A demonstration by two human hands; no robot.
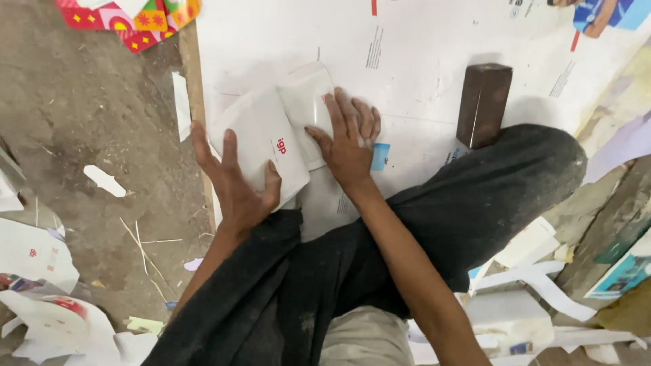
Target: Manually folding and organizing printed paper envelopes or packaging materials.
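My left hand (pixel 234 179) grips the near edge of a stack of white paper bags (pixel 261 135) with a small red mark, thumb on top. My right hand (pixel 347 139) lies flat, fingers spread, pressing on a second white bag (pixel 306 98) beside the stack. Both rest on a large white printed sheet (pixel 407 54) that covers a low board. My knee in dark trousers (pixel 488 196) sits over the sheet at the right.
A dark brown wooden block (pixel 483 103) stands on the sheet to the right of my right hand. A small blue tag (pixel 380 156) lies near my fingers. Paper scraps litter the dirt floor (pixel 81 115) at left. Colourful patterned paper (pixel 129 17) lies top left.
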